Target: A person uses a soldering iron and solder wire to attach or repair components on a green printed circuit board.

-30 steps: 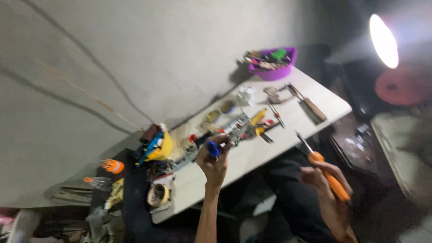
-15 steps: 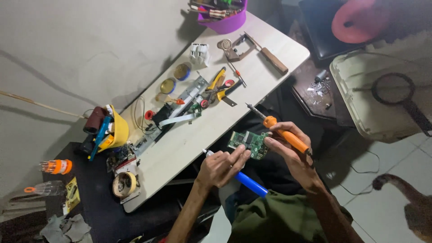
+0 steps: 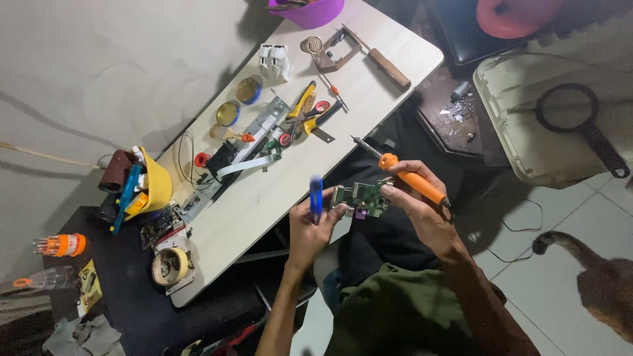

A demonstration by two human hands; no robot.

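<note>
My left hand (image 3: 311, 227) grips a blue tool (image 3: 316, 195) that stands upright, and its fingers also touch the left end of a small green circuit board (image 3: 360, 196). My right hand (image 3: 422, 211) holds an orange-handled soldering iron (image 3: 402, 175), its metal tip pointing up-left over the table edge. That hand's fingertips pinch the right end of the same board. Both hands hover above my lap, just off the near edge of the white table (image 3: 264, 198).
The table carries pliers (image 3: 306, 112), a wooden-handled tool (image 3: 386, 66), round tins (image 3: 239, 100), a purple bowl (image 3: 310, 10), a yellow container (image 3: 151, 184) and a tape roll (image 3: 170, 265). To the right lie a white lid with a magnifying glass (image 3: 573, 115), and an animal (image 3: 593, 283) is on the floor.
My left hand has swung the blue tool from pointing down-right to upright. The board stays held between both hands, and the view has shifted slightly.
</note>
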